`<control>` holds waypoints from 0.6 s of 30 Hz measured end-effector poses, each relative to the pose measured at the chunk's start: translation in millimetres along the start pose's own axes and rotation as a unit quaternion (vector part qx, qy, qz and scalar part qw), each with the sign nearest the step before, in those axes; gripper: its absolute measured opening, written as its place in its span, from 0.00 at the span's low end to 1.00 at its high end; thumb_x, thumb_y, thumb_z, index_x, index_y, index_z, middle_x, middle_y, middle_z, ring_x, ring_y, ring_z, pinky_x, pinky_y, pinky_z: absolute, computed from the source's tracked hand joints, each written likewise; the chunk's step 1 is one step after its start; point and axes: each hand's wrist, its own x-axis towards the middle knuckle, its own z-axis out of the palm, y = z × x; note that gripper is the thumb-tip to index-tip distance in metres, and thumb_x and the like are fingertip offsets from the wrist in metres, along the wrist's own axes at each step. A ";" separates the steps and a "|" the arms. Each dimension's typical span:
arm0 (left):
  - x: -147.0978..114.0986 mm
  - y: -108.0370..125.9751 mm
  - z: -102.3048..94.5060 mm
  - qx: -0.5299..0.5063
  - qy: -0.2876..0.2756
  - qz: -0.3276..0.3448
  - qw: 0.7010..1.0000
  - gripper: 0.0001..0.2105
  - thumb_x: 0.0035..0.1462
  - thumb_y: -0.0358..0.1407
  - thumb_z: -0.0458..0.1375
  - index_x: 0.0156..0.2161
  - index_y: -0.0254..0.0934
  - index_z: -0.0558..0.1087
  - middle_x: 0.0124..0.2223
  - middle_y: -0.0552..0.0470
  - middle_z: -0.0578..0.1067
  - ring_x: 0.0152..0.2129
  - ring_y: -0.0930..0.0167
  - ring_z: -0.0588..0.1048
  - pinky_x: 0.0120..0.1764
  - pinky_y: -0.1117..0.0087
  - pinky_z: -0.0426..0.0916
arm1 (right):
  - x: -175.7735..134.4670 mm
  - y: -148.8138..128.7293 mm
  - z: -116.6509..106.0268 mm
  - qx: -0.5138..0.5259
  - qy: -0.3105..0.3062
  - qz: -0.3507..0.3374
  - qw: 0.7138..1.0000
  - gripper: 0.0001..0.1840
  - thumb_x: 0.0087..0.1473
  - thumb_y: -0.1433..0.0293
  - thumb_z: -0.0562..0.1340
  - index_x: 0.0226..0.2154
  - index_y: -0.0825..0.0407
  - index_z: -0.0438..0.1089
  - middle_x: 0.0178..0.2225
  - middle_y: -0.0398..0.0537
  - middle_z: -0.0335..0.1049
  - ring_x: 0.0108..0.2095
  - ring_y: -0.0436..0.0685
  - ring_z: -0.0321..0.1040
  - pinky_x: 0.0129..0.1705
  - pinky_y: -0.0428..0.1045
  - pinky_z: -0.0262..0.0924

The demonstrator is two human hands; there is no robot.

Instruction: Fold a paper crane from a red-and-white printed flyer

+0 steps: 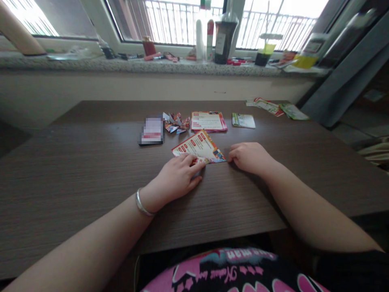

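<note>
Left fingers spread (the right fingers curl)

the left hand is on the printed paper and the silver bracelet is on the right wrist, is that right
Not quite: the silver bracelet is on the left wrist, not the right, as the head view shows. The left hand is indeed on the printed paper.

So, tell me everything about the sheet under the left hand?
The printed sheet looks like paper: pale, with red labels, small print and a colourful strip along its right edge. It lies on the brown table, its visible outline roughly triangular, perhaps folded. The left hand rests on its near part, hiding some of it; the right hand is at its right corner, contact unclear.
</note>
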 end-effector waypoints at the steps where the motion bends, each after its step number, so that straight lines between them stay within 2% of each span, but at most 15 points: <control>1: 0.0 -0.1 -0.1 0.001 0.000 0.000 1.000 0.19 0.64 0.42 0.49 0.58 0.41 0.66 0.52 0.42 0.70 0.49 0.61 0.69 0.50 0.57 0.67 | -0.6 2.0 -0.1 -0.002 -0.003 -0.001 1.000 0.16 0.54 0.73 0.56 0.32 0.44 0.79 0.40 0.43 0.77 0.37 0.54 0.72 0.32 0.47 0.57; 4: 0.0 -0.5 0.1 0.008 -0.006 0.002 1.000 0.19 0.64 0.42 0.48 0.58 0.42 0.66 0.51 0.42 0.70 0.49 0.61 0.69 0.50 0.57 0.67 | -1.9 7.2 0.0 -0.008 -0.001 -0.007 1.000 0.15 0.53 0.74 0.56 0.30 0.46 0.78 0.39 0.44 0.78 0.37 0.55 0.72 0.32 0.47 0.57; 7: 0.1 -1.4 0.9 0.011 -0.011 0.003 1.000 0.19 0.65 0.43 0.48 0.58 0.42 0.65 0.51 0.42 0.69 0.49 0.60 0.68 0.51 0.57 0.66 | -1.7 8.3 2.6 0.022 0.042 -0.013 0.999 0.16 0.56 0.73 0.55 0.33 0.46 0.78 0.39 0.44 0.77 0.39 0.55 0.72 0.35 0.48 0.59; 9: 0.0 -2.1 1.5 0.009 -0.012 0.004 1.000 0.20 0.64 0.43 0.49 0.58 0.42 0.65 0.52 0.43 0.69 0.50 0.60 0.68 0.52 0.57 0.65 | -0.2 5.3 6.2 0.066 0.079 -0.042 0.994 0.17 0.57 0.73 0.54 0.40 0.46 0.77 0.42 0.45 0.76 0.42 0.55 0.70 0.41 0.48 0.61; 12: -0.1 -2.9 2.0 0.002 -0.009 0.005 1.000 0.20 0.64 0.44 0.50 0.59 0.42 0.65 0.52 0.43 0.69 0.50 0.60 0.67 0.53 0.56 0.64 | 3.2 -3.7 14.0 0.103 0.101 -0.124 0.982 0.19 0.57 0.75 0.54 0.46 0.49 0.75 0.46 0.47 0.75 0.46 0.56 0.67 0.49 0.51 0.61; 15: 0.4 -3.0 2.3 0.001 -0.003 0.005 1.000 0.21 0.64 0.44 0.50 0.60 0.43 0.64 0.53 0.43 0.68 0.51 0.60 0.67 0.54 0.56 0.64 | 6.7 -13.3 21.1 0.108 0.105 -0.177 0.973 0.19 0.58 0.74 0.54 0.49 0.51 0.73 0.48 0.49 0.74 0.46 0.56 0.66 0.51 0.52 0.60; 18: 2.0 -2.2 4.0 0.012 -0.003 0.005 1.000 0.21 0.64 0.44 0.50 0.60 0.43 0.64 0.52 0.43 0.68 0.50 0.59 0.67 0.53 0.55 0.64 | 9.4 -19.0 23.9 0.083 0.100 -0.178 0.975 0.19 0.58 0.73 0.55 0.50 0.51 0.73 0.48 0.51 0.73 0.45 0.58 0.65 0.49 0.54 0.61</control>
